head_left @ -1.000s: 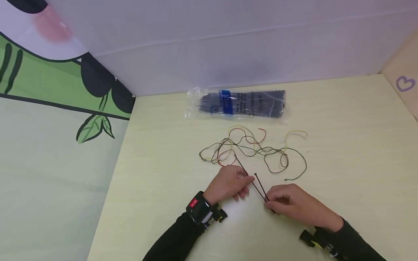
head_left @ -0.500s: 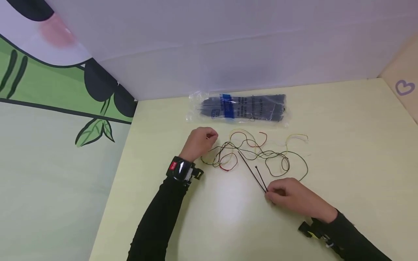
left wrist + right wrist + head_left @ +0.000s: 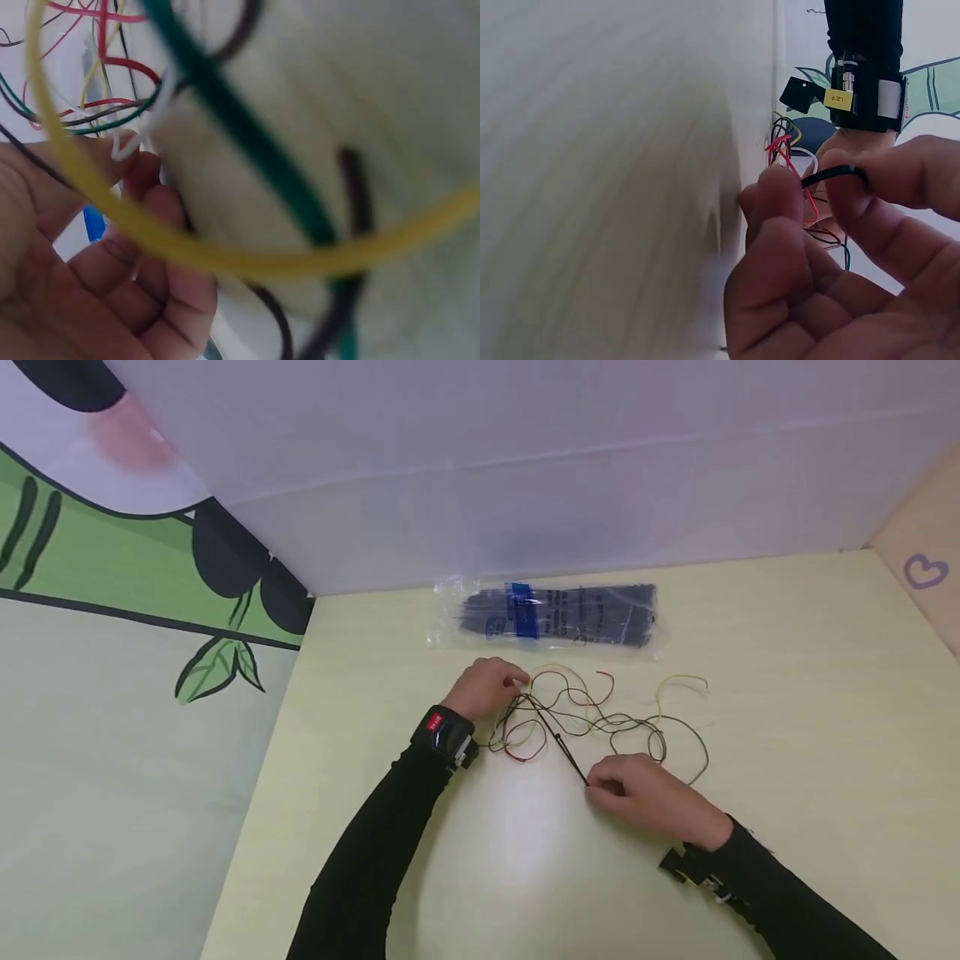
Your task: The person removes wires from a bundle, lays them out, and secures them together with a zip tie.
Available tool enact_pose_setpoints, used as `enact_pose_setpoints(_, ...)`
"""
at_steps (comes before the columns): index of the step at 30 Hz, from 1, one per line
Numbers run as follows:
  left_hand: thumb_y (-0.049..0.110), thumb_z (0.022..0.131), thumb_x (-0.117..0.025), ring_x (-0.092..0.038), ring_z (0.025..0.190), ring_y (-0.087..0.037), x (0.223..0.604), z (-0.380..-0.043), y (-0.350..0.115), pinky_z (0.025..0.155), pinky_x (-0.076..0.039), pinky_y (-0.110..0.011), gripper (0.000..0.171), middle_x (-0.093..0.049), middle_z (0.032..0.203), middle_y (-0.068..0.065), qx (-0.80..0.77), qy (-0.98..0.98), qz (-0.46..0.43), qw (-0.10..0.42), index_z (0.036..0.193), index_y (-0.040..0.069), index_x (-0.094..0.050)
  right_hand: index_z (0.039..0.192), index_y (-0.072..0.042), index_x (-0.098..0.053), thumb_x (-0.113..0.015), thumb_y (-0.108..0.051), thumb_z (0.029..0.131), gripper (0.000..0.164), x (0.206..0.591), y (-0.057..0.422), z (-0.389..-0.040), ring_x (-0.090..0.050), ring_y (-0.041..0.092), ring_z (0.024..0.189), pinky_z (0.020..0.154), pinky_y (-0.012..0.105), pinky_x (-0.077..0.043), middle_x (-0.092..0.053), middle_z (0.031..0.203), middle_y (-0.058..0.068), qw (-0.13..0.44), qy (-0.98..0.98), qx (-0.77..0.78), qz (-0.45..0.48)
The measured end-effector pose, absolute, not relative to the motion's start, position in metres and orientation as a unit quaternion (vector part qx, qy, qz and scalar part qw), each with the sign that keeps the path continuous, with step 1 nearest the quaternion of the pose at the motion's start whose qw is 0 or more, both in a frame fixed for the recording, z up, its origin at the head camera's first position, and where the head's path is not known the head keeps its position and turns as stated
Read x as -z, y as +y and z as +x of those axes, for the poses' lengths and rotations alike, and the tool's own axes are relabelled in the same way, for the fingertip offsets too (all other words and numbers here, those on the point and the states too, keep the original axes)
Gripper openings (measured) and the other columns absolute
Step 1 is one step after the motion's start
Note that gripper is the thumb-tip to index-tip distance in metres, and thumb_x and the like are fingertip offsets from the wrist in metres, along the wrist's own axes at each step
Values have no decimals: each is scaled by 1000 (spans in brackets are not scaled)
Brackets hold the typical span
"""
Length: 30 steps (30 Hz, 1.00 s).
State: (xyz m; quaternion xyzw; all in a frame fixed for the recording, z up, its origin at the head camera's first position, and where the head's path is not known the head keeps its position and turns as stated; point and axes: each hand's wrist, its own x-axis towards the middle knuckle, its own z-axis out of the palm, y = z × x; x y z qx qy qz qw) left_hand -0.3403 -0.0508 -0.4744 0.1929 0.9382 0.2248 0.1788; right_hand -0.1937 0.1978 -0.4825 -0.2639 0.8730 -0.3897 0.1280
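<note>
My right hand (image 3: 637, 793) pinches a black cable tie (image 3: 572, 760) at its bend, the tie doubled back on itself. In the right wrist view the bent tie (image 3: 832, 174) shows between thumb and fingers. Its two ends point up and left toward a loose tangle of thin wires (image 3: 633, 720), with the long end reaching into the tangle's left side. At that side my left hand (image 3: 483, 689) grips some of the wires, thumb against curled fingers. Yellow, green, white and dark wires (image 3: 247, 264) cross close to the camera in the left wrist view.
Behind the wires, near the table's back edge, lies a clear plastic bag of dark cable ties (image 3: 585, 614) with a blue label. A pale wall (image 3: 525, 510) rises behind the table (image 3: 787, 693). More wire ends curl to the right.
The left hand has let go of the cable tie, gone to the left of the tangle, then right onto the wires. The right hand has moved up and left with the tie, whose ends are closer together.
</note>
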Motion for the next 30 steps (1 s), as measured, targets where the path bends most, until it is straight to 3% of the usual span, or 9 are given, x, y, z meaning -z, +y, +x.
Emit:
enact_pose_setpoints(6,6,94,-58,-65,91,-14,479,-337,-52,75,-48,-26,25,-74,105,1,-236,932,215,173,105,19,-77,65,-26,-46,-62,-10,92,36,485,194,-193,-40,1,68,65,18,-36,-38,67,-19,96,873,385,-285)
enact_pose_setpoints(12,13,92,-61,-64,87,-14,477,-345,-65,80,-52,-31,14,-72,93,2,-253,932,204,163,91,18,-74,73,-25,-58,-65,-11,92,25,484,190,-196,-48,4,74,69,19,-41,-49,75,-16,81,868,389,-298)
enact_pose_setpoints(15,15,91,-61,-63,87,-16,474,-350,-76,78,-52,-32,12,-72,95,1,-275,932,166,169,92,18,-73,83,-24,-68,-66,-14,92,15,483,188,-196,-57,7,91,76,22,-47,-61,97,-7,74,872,394,-280)
enact_pose_setpoints(18,17,91,-64,-64,86,-17,473,-352,-85,76,-52,-31,9,-72,96,-1,-333,919,107,184,93,15,-73,93,-25,-72,-65,-16,93,12,481,186,-195,-60,8,89,76,23,-49,-56,115,5,73,878,401,-251)
enact_pose_setpoints(22,17,94,-65,-69,89,-19,473,-350,-91,78,-55,-30,13,-73,102,-10,-490,843,32,220,99,7,-71,97,-23,-71,-64,-16,94,10,481,181,-195,-50,2,72,69,20,-45,-53,101,0,73,875,418,-232)
enact_pose_setpoints(26,17,100,-57,-73,93,-23,474,-345,-91,82,-59,-35,16,-71,114,-18,-629,736,-14,248,106,3,-61,101,-18,-70,-63,-13,95,11,485,174,-199,-52,1,79,71,21,-47,-62,93,-8,62,859,448,-241)
enact_pose_setpoints(30,18,102,-52,-75,90,-24,478,-339,-87,82,-59,-37,19,-68,119,-23,-683,684,-20,257,111,1,-54,102,-14,-70,-60,-11,97,11,490,167,-203,-57,4,84,75,22,-49,-70,100,-3,63,842,480,-237)
